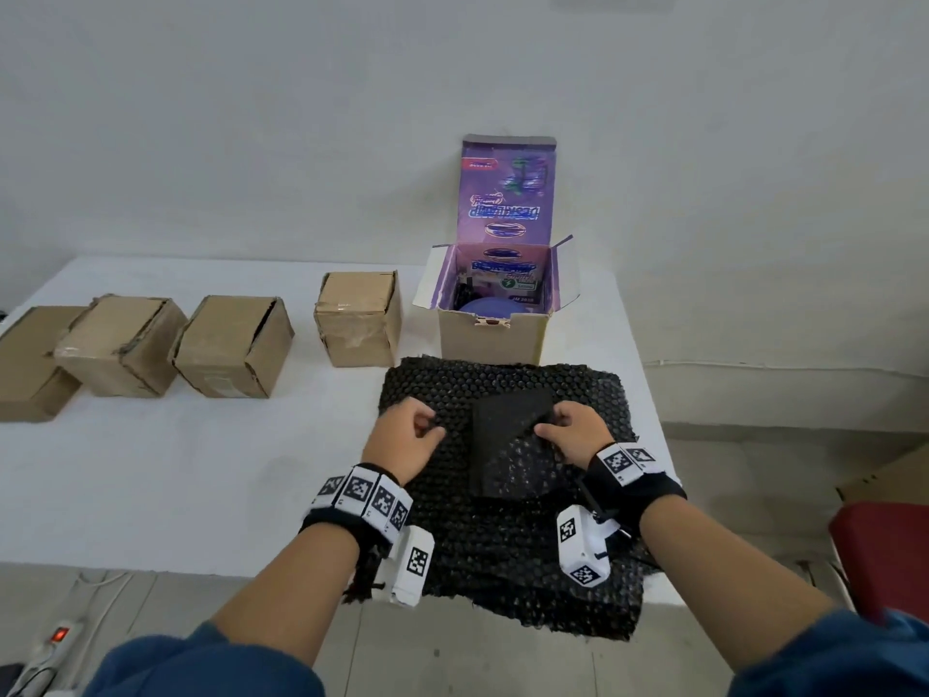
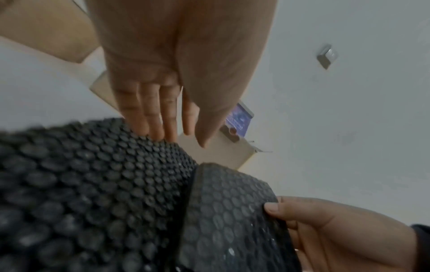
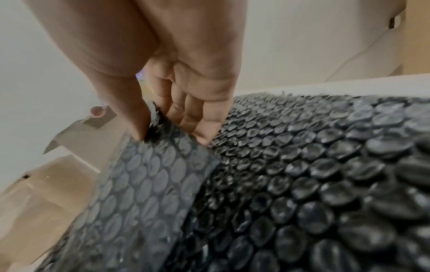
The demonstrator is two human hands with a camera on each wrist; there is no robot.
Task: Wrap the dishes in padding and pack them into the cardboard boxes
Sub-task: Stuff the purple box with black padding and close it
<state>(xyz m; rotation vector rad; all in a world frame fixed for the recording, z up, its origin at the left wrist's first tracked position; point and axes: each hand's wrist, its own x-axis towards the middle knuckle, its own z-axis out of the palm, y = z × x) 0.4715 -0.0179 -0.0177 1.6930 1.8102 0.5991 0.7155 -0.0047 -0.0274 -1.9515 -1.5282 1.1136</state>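
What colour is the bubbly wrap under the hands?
The bubble wrap is black all over, bumpy with round bubbles. The right wrist view shows it best.

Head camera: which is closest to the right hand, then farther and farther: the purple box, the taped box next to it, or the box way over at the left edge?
From the right hand:
1. Purple box, open, straight behind the bubble wrap.
2. Taped box, just left of the purple one.
3. Left-edge box, at the table's far left end.

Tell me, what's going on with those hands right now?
Right hand pinches a folded flap of black bubble wrap. Left hand rests on it. No dish visible. Nothing blocking.
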